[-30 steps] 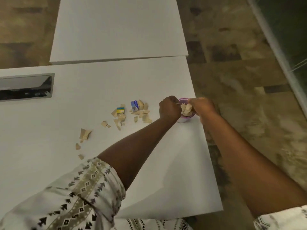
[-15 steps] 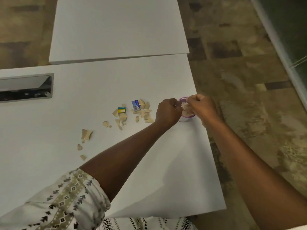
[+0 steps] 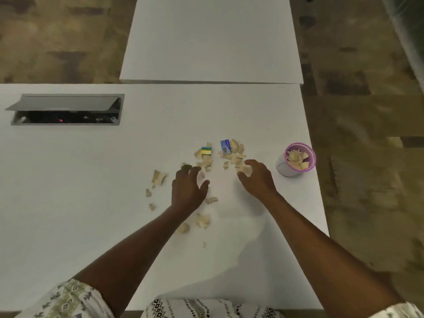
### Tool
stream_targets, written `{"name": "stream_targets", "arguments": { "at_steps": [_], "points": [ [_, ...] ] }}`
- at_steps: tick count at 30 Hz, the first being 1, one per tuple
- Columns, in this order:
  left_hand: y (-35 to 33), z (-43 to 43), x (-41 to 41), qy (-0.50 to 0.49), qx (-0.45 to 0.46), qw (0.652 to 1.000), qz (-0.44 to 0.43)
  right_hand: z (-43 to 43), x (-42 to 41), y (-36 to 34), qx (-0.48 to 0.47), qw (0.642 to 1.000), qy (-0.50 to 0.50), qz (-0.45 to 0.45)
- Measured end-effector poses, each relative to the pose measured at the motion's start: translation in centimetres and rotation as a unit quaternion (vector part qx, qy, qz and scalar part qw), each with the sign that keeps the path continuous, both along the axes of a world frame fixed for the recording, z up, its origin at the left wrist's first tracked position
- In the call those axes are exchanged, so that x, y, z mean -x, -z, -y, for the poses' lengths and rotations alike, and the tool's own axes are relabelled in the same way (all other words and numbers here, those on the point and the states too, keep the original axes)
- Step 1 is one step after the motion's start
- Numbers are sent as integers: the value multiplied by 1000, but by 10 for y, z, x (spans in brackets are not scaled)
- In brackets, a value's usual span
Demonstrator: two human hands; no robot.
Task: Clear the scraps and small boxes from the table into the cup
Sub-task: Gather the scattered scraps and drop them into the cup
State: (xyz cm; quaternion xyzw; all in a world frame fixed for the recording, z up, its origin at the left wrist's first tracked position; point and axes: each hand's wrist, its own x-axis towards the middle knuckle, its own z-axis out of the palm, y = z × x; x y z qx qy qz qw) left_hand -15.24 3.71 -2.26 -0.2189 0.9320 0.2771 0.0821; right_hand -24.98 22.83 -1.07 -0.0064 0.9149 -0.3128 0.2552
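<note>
The left hand [image 3: 188, 188] is spread flat and wide over the white table [image 3: 91, 180], palm down, fingers fanned out toward a cluster of pale scraps [image 3: 206, 161]. It holds nothing that I can see; its fingertips reach the nearest bits, and whether they press on them I cannot tell. The right hand [image 3: 255, 177] hangs just beside it, fingers curled loosely downward in a claw over another heap of scraps [image 3: 236, 157]. A piece or two seems to sit against its fingertips, but the blur keeps me from saying it has hold of them.

Just beyond the left hand lies a small yellow and blue box [image 3: 206, 150] among the scraps. Near it, past the right hand's fingers, a small blue and white box [image 3: 225, 147] rests flat on the table with cream pieces touching its right side.

More scraps lie left of the left hand: a larger torn piece [image 3: 158, 177] and two small bits below it. Others sit under and beside the left wrist, nearer the person [image 3: 202, 221].

The cup [image 3: 296, 159], pale with a pink rim, stands upright to the right of the right hand, near the table's right edge, apart from both hands. It already holds a pile of the same cream scraps, up near the rim.

Farther left, a cable hatch [image 3: 66, 109] in the tabletop stands open. Patterned sleeves [image 3: 68, 301] show at the bottom.
</note>
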Motion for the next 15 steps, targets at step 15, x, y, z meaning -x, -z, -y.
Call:
{"name": "stream_targets", "arguments": {
  "at_steps": [15],
  "points": [
    [47,76,-86,82,65,986,133,109,-36,45,-159,960,-230,7]
  ]
}}
